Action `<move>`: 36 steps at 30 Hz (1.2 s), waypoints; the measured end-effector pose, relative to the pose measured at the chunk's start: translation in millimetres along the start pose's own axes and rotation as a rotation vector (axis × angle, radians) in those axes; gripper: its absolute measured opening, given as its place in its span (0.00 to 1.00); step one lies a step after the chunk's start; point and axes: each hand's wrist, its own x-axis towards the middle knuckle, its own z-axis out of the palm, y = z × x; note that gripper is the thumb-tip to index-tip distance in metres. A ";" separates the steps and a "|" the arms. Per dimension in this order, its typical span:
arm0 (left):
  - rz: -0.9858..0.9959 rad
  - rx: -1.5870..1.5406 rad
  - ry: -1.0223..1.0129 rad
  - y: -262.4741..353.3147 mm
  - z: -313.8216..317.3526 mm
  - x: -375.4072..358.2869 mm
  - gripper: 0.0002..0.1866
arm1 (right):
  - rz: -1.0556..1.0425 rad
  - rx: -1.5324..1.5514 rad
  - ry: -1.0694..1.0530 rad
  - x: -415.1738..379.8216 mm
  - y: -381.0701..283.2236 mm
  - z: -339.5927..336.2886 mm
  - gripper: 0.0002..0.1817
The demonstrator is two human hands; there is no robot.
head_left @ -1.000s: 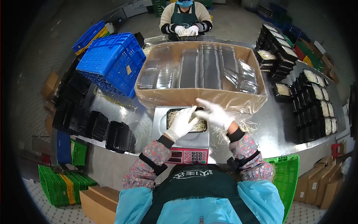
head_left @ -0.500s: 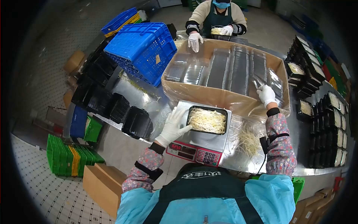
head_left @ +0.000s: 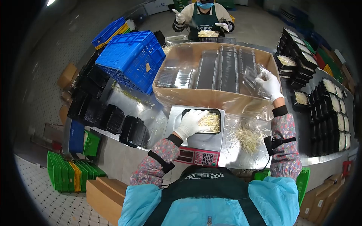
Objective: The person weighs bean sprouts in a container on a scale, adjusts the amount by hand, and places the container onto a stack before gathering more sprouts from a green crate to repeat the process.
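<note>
1. Our left hand (head_left: 191,123), in a white glove, lies flat with its fingers spread on the bean sprouts (head_left: 209,121) in one black tray (head_left: 217,112).
2. That tray is a plastic rectangle. It sits on one scale (head_left: 199,141) with a shiny metal top and a red button panel, right in front of us.
3. Our right hand (head_left: 269,84), also in a white glove, reaches into the big cardboard box (head_left: 211,98) and pinches one clear plastic lid (head_left: 252,74) at the box's right end.
4. We see one such box. It is lined with thin clear plastic and holds many rows of clear lids, too many for us to count.
5. One loose pile of sprouts (head_left: 247,136), thin and stringy and pale, lies on the shiny metal table (head_left: 151,116) just to the right of the scale.
6. One blue crate (head_left: 128,60) with holes in its sides sits upside down to the left of the box.
7. Stacks of filled black trays (head_left: 324,109) stand at the right.
8. One other person (head_left: 203,17) across the table also has a tray of sprouts.
</note>
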 end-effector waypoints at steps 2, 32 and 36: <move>-0.018 -0.175 0.101 0.8 -4.5 -5.9 0.39 | 0.100 0.262 -0.001 -9.0 -58.6 -32.4 0.06; -0.500 -0.445 0.337 -80.7 35.0 -39.5 0.15 | 0.165 -0.118 -0.350 -147.4 -99.5 155.3 0.16; -0.682 -1.225 0.374 -71.7 32.4 -42.9 0.13 | 0.592 0.922 -0.267 -160.3 -73.9 185.5 0.06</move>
